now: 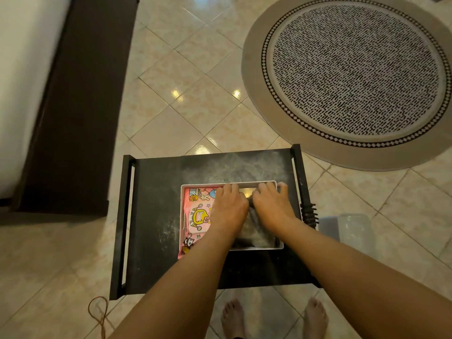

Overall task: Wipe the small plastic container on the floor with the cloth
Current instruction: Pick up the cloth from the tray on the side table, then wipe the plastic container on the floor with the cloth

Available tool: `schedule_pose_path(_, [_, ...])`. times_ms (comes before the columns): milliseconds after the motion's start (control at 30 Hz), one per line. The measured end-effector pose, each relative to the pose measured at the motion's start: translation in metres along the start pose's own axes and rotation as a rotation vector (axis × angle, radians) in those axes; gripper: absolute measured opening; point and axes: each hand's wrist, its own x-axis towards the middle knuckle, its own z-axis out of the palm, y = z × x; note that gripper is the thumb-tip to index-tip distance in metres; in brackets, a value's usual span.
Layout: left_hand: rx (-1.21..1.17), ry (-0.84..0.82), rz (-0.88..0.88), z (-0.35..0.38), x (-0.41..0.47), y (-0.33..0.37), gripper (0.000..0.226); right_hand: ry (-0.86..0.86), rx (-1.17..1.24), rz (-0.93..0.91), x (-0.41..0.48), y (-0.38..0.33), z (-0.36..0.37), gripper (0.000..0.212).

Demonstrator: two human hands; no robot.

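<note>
A small clear plastic container (347, 231) sits on the tiled floor just right of the black low table (156, 216). On the table stands a white tray (183, 216). It holds a pink cartoon-printed pack (198, 214) on its left and a dark grey cloth (254, 228) on its right. Both of my hands are down in the tray on the cloth. My left hand (228, 206) and my right hand (271, 204) lie side by side, fingers reaching the tray's far rim. A fold of cloth is bunched between them. Much of the cloth is hidden under my palms.
A round patterned rug (354, 74) lies on the floor at the far right. A dark wooden bed frame (73, 106) runs along the left. A thin reddish cord (97, 311) loops on the floor near the table's front left corner. My bare feet (274, 319) stand just in front of the table.
</note>
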Motion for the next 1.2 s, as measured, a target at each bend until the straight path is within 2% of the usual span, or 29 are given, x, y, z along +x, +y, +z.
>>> schedule_pose_path(133, [-0.018,-0.013,0.016,-0.011,-0.004,0.002,0.018,-0.009,0.068,-0.003,-0.005,-0.002,-0.006,0.027])
schedule_pose_path(267, [-0.173,0.038,0.014,-0.031,-0.017,-0.011,0.028,-0.024,0.167,-0.015,-0.021,0.006,-0.031,0.014])
schedule_pose_path(333, [-0.415,0.039,-0.006,-0.047,-0.027,-0.023,0.03,-0.047,0.289,0.001,-0.033,0.011,-0.05,0.02])
schedule_pose_path(433, [-0.895,-0.054,-0.072,-0.079,-0.046,-0.037,0.021,-0.067,0.556,0.085,-0.052,0.02,-0.086,0.025])
schedule_pose_path(500, [-1.076,-0.027,-0.131,-0.101,-0.059,-0.044,0.023,-0.027,0.762,0.146,-0.063,0.028,-0.114,0.021])
schedule_pose_path(633, [-1.48,0.073,-0.221,-0.151,-0.082,-0.046,0.011,0.057,1.121,0.199,-0.099,0.051,-0.17,0.009])
schedule_pose_path(733, [-1.723,0.08,-0.283,-0.191,-0.097,-0.03,0.012,0.147,1.349,0.216,-0.135,0.068,-0.203,0.016])
schedule_pose_path(867, [-1.831,0.093,-0.237,-0.242,-0.112,0.013,0.025,0.254,1.635,0.282,-0.184,0.095,-0.23,0.046])
schedule_pose_path(967, [-1.819,0.115,-0.222,-0.268,-0.121,0.056,0.021,0.328,1.588,0.221,-0.22,0.124,-0.237,0.042])
schedule_pose_path(1067, [-1.775,0.189,-0.239,-0.28,-0.126,0.103,0.013,0.263,1.506,0.131,-0.255,0.161,-0.23,0.033])
schedule_pose_path(1200, [-1.697,0.163,-0.248,-0.279,-0.128,0.169,0.011,0.101,1.408,0.037,-0.291,0.221,-0.201,0.052])
